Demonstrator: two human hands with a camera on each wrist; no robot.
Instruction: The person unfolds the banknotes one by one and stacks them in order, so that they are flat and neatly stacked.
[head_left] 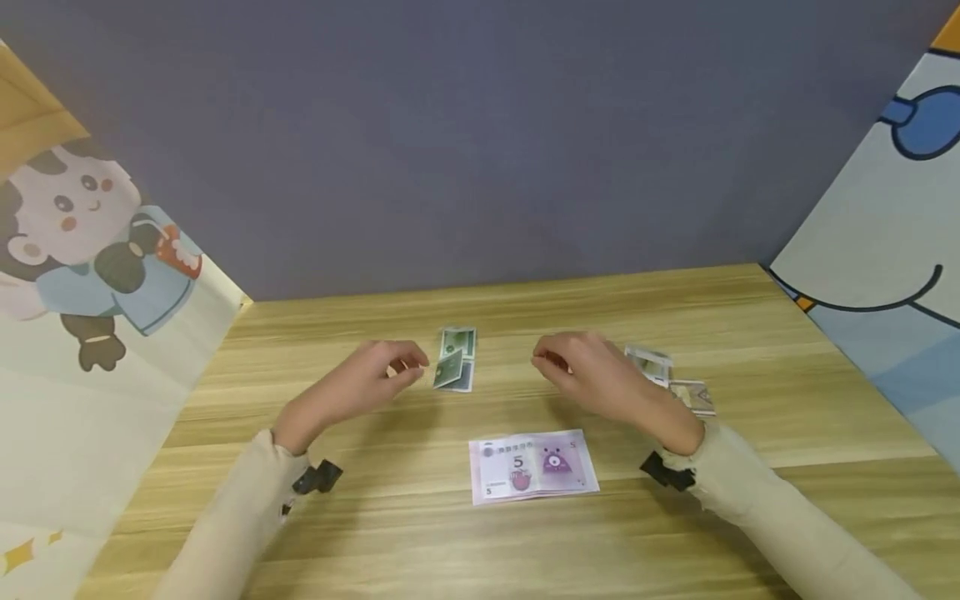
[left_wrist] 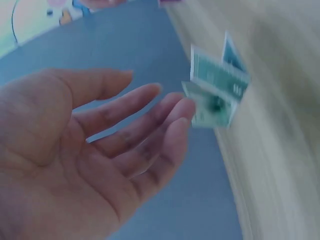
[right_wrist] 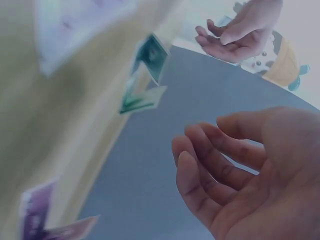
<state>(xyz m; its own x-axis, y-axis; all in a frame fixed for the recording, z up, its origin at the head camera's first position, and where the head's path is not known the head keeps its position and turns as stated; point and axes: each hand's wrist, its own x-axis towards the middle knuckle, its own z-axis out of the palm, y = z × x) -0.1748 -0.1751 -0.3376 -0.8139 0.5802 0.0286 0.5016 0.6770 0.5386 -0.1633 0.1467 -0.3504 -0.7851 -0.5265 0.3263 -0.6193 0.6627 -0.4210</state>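
My left hand (head_left: 367, 377) is held over the table with loosely bent fingers and nothing in its grasp. Just right of its fingertips are small green play banknotes (head_left: 459, 342), creased, with one flap standing up; the left wrist view also shows this green note (left_wrist: 220, 77). On the other side, my right hand (head_left: 596, 375) hovers with relaxed, curved fingers, likewise holding nothing. Beyond its wrist lie a pale folded note (head_left: 651, 363) and a brownish note (head_left: 693, 397), partly hidden by the hand and forearm. Between the forearms, a larger purple 5 note (head_left: 534, 467) lies flat.
The wooden table (head_left: 420, 542) meets a grey-blue back panel (head_left: 480, 150). Cartoon-printed side walls stand at left (head_left: 112, 250) and right (head_left: 862, 217). Dark straps (head_left: 318, 477) show at the wrists.
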